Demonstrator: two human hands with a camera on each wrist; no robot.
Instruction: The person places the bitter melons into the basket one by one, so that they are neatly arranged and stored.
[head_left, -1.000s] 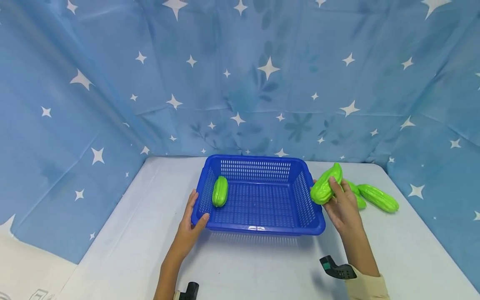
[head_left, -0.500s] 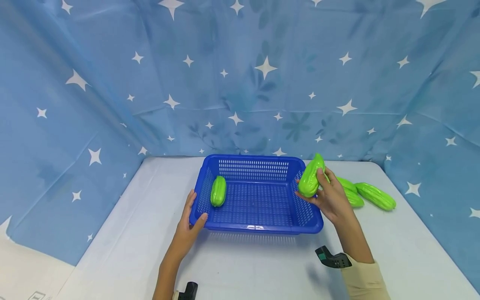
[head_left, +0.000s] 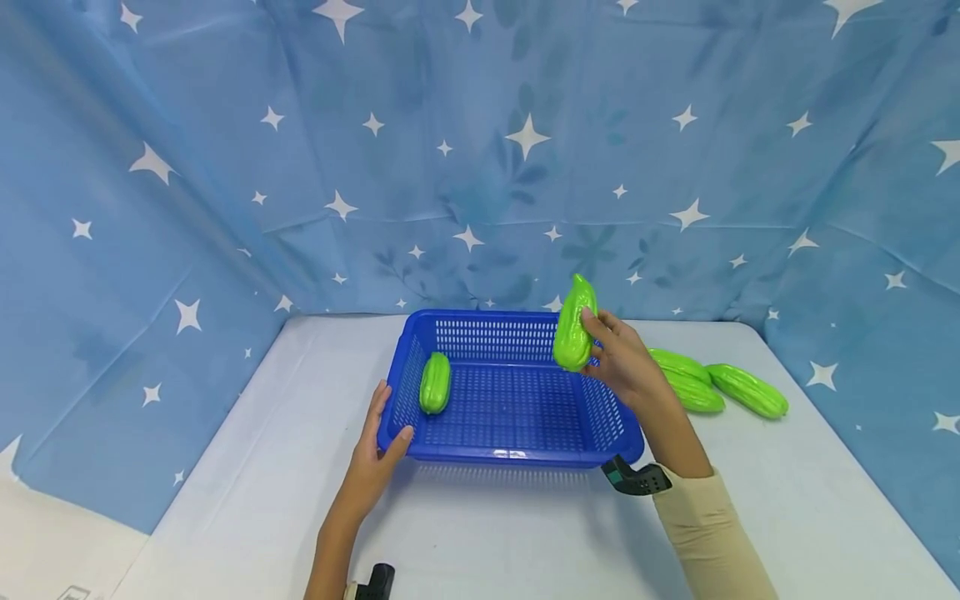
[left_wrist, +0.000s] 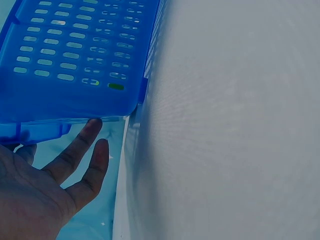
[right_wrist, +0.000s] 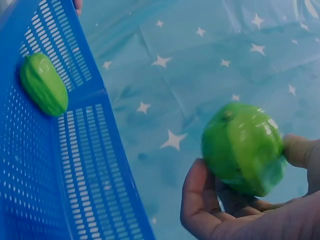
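Above the basket: the right hand holds a glossy green gourd nearly upright over the blue basket's far right corner, thumb on one side, fingers wrapped round the other.
Grip, right: fingers closed round the gourd's lower half; the wrist view shows its blunt end cupped between thumb and fingers.
Grip, left: the left hand lies with straight fingers against the basket's near left corner, thumb on the rim, holding nothing.
Handling: the gourd looks like hollow moulded plastic, so probably light and stiff; its shiny skin could slip, and the lengthwise ridges likely give the fingers purchase. The thick middle seems the best place to hold.
Inside the basket: a second gourd lies by the left wall.
Right of the basket: two more gourds lie together on the table.
Basket: rigid blue plastic, rectangular, walls and floor pierced with slots.
Behind the basket: wrinkled blue cloth printed with white stars.
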